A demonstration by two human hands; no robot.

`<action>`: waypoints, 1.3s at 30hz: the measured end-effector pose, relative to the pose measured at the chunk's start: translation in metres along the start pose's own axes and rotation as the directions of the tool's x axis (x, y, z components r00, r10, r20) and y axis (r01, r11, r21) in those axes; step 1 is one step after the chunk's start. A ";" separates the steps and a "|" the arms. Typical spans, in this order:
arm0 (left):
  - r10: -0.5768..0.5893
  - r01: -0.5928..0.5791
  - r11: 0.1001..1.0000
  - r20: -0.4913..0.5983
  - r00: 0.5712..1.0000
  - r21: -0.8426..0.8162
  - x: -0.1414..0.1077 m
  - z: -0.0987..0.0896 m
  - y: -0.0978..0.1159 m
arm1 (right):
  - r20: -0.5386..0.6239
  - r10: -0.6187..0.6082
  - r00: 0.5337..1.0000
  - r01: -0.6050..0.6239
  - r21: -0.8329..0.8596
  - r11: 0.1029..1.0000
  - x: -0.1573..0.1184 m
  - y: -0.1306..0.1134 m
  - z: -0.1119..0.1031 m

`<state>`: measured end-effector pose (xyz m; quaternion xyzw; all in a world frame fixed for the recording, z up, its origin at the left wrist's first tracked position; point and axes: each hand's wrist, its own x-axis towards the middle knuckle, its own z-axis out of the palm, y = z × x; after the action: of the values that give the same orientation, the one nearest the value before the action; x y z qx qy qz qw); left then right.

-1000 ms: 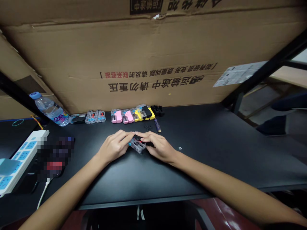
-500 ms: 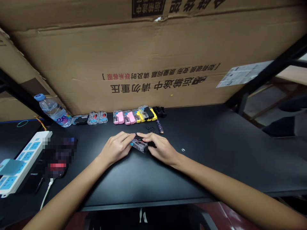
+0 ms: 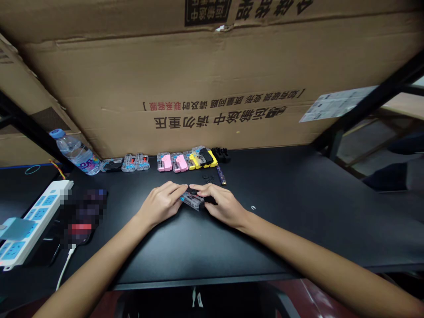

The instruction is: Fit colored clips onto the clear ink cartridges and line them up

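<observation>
Both my hands meet at the middle of the black table. My left hand and my right hand grip a transparent plastic casing with blue accents from either side. A black part sticks out beneath my right fingers, and my fingers hide much of the casing. Just beyond my hands lie several small black rings and a slim purple cylinder. Behind those, a row holds transparent, pink, yellow and black plastic pieces.
A plastic water bottle lies at the back left, near a white power strip and a pixelated object with a white cable. A large cardboard box stands behind the table. A small white ring lies right of my hands.
The view has drifted slightly, shifting the table items a little rightward in frame. Both hands stay on the casing, with no clear change in their hold.
</observation>
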<state>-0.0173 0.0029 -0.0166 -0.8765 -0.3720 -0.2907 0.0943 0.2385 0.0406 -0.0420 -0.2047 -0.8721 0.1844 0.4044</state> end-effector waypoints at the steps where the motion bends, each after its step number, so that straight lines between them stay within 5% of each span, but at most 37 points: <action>1: 0.003 -0.003 1.000 -0.005 1.000 -0.003 0.000 0.000 0.000 | -0.003 -0.008 1.000 0.008 -0.004 1.000 0.000 0.000 0.000; 5: -0.004 0.003 1.000 -0.022 1.000 -0.030 0.000 0.001 0.000 | -0.007 0.000 1.000 0.000 -0.006 1.000 0.001 -0.003 -0.001; 16: -0.222 0.206 0.892 0.006 0.975 -0.402 0.003 0.002 -0.002 | -0.009 0.290 0.957 -0.279 0.252 0.927 0.015 -0.008 -0.004; 19: -0.375 0.377 0.752 0.120 0.919 -0.541 0.005 0.003 0.003 | -0.020 0.400 0.916 -0.363 0.379 0.851 0.017 -0.008 -0.002; 22: -0.484 0.529 0.490 0.289 0.826 -0.693 0.008 0.006 0.009 | 0.042 0.477 0.878 -0.421 0.540 0.728 0.021 -0.007 -0.003; 27: -0.499 0.593 0.134 0.463 0.732 -0.794 0.009 0.015 0.016 | 0.173 0.531 0.829 -0.511 0.621 0.595 0.023 -0.003 -0.004; 32: -0.486 0.595 0.011 0.516 0.705 -0.803 0.009 0.020 0.017 | 0.223 0.595 0.772 -0.577 0.639 0.509 0.020 0.002 0.001; 39: -0.489 0.602 -0.021 0.533 0.690 -0.798 0.008 0.021 0.017 | 0.219 0.602 0.768 -0.584 0.626 0.517 0.018 0.004 0.004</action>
<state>0.0088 0.0040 -0.0283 -0.5365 -0.4327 -0.4210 -0.5896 0.2252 0.0521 -0.0351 -0.3341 -0.6194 0.6046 0.3731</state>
